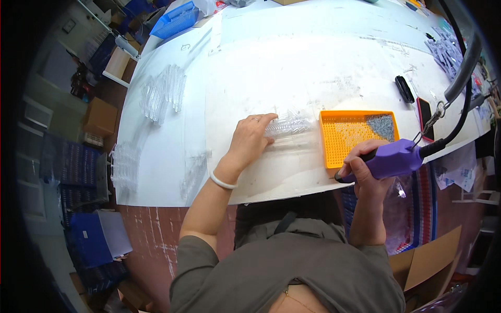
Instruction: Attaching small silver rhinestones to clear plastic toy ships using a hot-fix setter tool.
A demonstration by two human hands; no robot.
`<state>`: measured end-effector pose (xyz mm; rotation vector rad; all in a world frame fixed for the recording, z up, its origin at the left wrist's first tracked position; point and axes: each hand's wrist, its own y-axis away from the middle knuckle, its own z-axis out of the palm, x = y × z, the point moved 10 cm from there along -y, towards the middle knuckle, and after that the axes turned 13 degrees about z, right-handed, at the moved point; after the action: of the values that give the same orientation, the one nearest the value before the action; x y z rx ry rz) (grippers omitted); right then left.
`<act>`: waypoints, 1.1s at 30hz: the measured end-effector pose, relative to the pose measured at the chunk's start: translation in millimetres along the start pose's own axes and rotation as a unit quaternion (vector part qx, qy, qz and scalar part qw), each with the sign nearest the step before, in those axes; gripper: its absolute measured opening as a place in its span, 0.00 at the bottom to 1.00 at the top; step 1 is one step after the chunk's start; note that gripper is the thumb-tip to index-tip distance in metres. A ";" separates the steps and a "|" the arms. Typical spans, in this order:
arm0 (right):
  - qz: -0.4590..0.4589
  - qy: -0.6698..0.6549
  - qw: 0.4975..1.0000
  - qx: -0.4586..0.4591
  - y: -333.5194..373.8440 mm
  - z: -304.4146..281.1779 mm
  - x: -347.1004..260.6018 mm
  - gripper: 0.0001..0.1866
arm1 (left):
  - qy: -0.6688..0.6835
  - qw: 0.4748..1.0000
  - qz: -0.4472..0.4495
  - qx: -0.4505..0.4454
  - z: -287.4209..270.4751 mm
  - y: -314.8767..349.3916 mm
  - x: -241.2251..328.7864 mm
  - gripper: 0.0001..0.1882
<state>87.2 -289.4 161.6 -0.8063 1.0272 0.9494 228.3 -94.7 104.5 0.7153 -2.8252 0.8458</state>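
My left hand point(249, 140), with a white band at the wrist, lies at the middle of the table. Its thumb and fingers grip the end of a clear ridged plastic piece point(289, 127). A purple electric screwdriver point(395, 159) is wrapped in my right hand point(369, 180), its dark tip pointing left and its cable running off to the right. The screwdriver sits over the near edge of an orange tray point(322, 141). Small grey metal parts, apparently screws point(382, 127), are heaped in the tray's far right corner; tiny pale pieces point(347, 136) are spread over its floor.
Stacks of clear plastic pieces point(166, 94) lie on the left of the white table point(261, 73), with more point(125, 164) by its left edge. Right of the tray are a black object point(404, 89) and a red-edged phone point(425, 119). A blue basket point(176, 21) stands at the far left.
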 end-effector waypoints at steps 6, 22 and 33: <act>-0.038 0.041 0.997 -0.045 -10.3 -6.7 4.3 0.15 | 0.060 0.988 -0.102 -0.100 27.4 -23.7 -52.1 0.27; 0.048 0.042 0.997 -0.045 -9.9 -2.8 14.1 0.13 | 0.203 0.968 -0.039 0.145 -82.1 -75.3 -42.4 0.29; 0.081 0.012 0.994 -0.076 0.7 22.4 32.7 0.08 | 0.578 0.674 0.265 0.376 -246.3 49.0 178.3 0.22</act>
<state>101.0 -260.8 137.9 -0.8716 1.0616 1.1701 40.0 2.2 328.2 -0.5742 -1.3924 1.7291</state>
